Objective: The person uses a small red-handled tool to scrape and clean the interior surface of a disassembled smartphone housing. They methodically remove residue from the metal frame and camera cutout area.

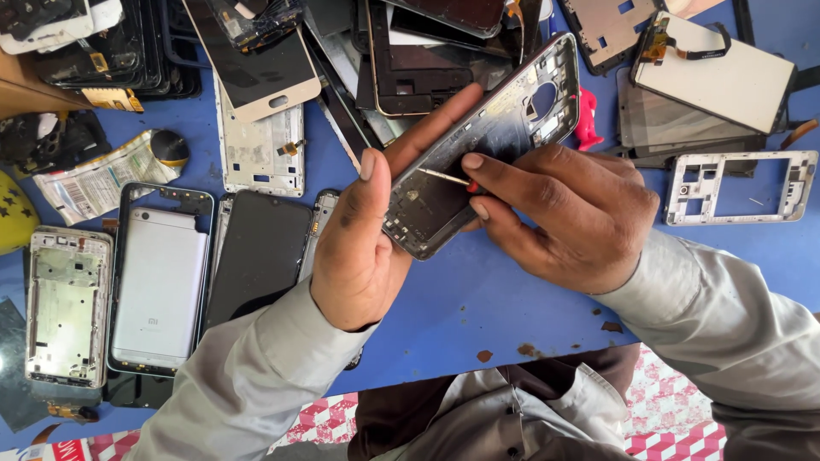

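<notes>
My left hand (363, 243) grips a dark phone frame (504, 119) by its lower end, thumb up along the left edge and fingers behind it. The frame is tilted, its camera opening toward the upper right. My right hand (568, 213) pinches a small screwdriver (446, 177) with a red handle. Its thin metal shaft points left, with the tip resting on the inside of the frame near the lower part. Both hands hover above a blue table (478, 299).
Phone parts cover the table: a silver back cover (161, 286) and a black screen (260, 256) at left, a metal mid-frame (67, 307) at far left, a white frame (739, 188) at right, and stacked screens (410, 60) at the top. A red tool (588, 119) lies behind the frame.
</notes>
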